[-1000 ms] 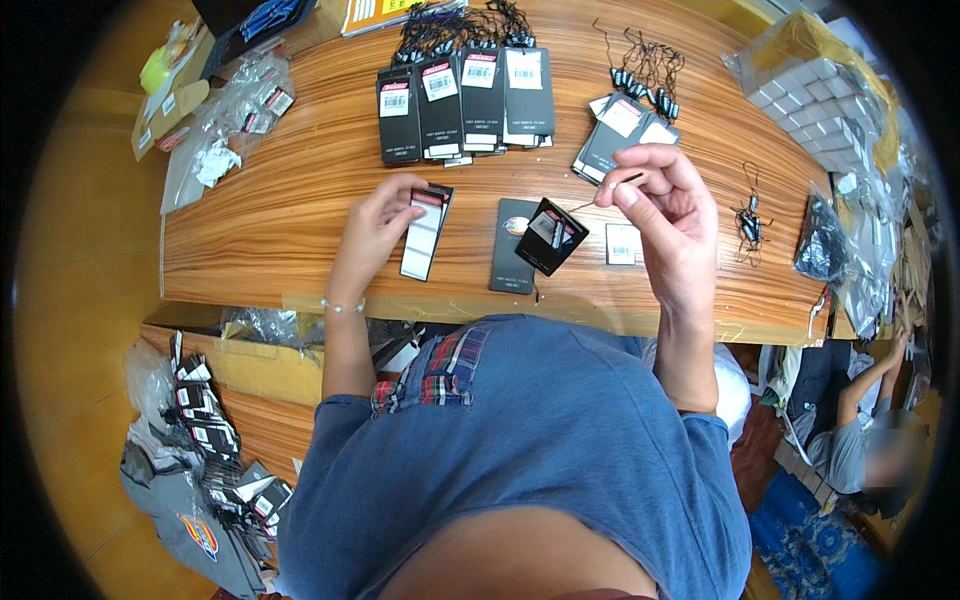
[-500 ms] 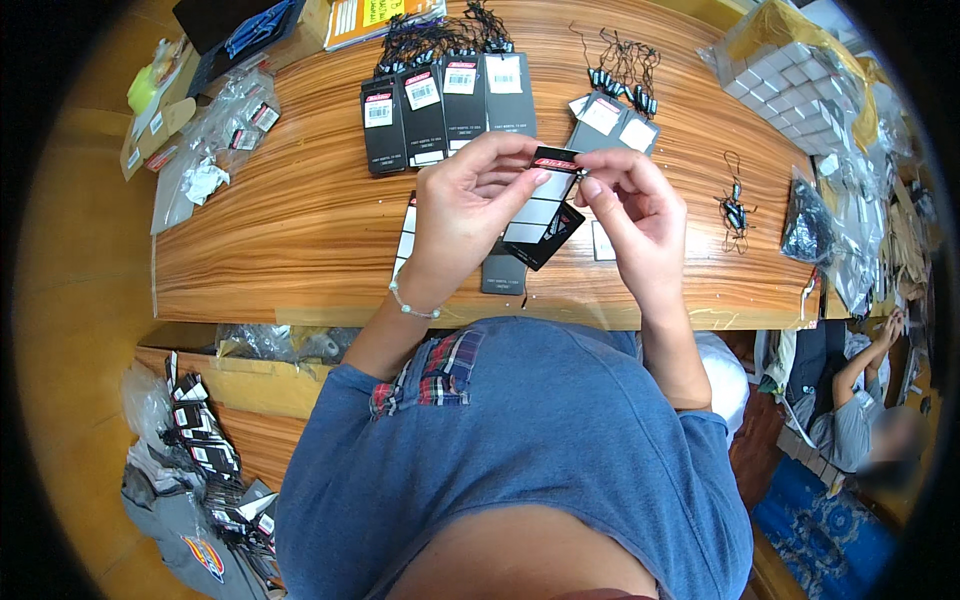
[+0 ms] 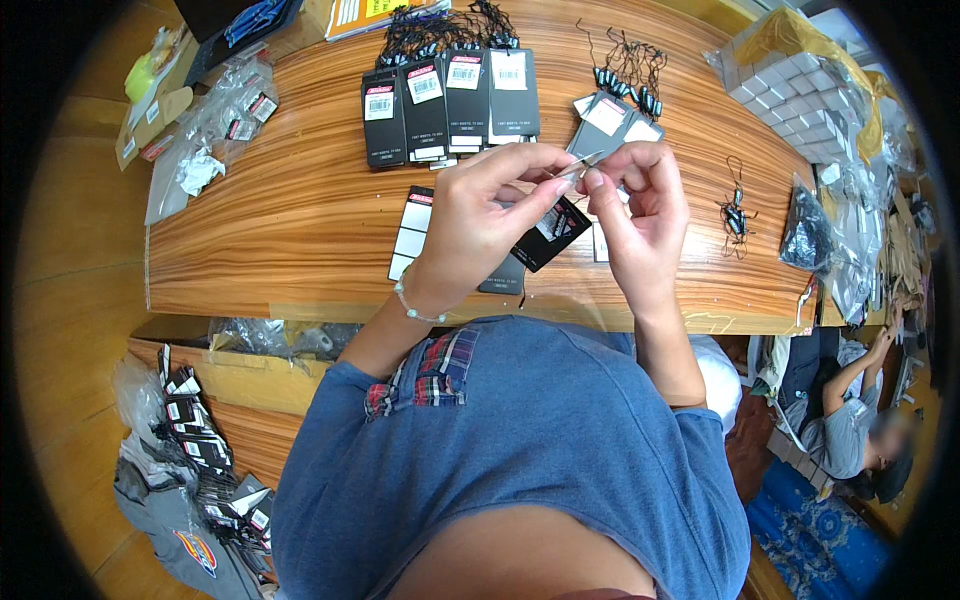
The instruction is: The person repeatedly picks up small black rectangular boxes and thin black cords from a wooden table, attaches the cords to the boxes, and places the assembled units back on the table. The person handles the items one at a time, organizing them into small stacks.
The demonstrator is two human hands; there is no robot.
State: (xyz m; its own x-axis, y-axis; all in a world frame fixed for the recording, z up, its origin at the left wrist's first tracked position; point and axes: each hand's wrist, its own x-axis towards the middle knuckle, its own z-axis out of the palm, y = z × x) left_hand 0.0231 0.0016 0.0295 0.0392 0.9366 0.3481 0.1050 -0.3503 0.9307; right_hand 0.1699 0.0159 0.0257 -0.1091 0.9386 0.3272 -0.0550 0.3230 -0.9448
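Note:
Over the middle of the table, my left hand point(image 3: 485, 205) pinches a hang tag point(image 3: 581, 164) between thumb and fingers. The tag is turned almost edge-on, so only a thin pale strip of it shows. My right hand point(image 3: 640, 200) is closed at the tag's other end, thumb against forefinger; whatever small part lies between those fingertips is hidden. Below the hands lie a black tag point(image 3: 555, 232), a grey tag point(image 3: 503, 277) and a black-and-white label tag point(image 3: 412, 240) partly behind my left wrist.
Stacks of dark tags point(image 3: 425, 110) with black strings lie at the back, more grey tags point(image 3: 605, 115) right of them. Loose black strings point(image 3: 736, 215) lie further right, near bagged white boxes point(image 3: 780, 90). Plastic bags point(image 3: 225, 125) lie left. Another person point(image 3: 845, 430) is at far right.
The tag has turned from showing its white-panelled face to nearly edge-on. My left hand has shifted slightly right, and the label tag on the table shows more fully.

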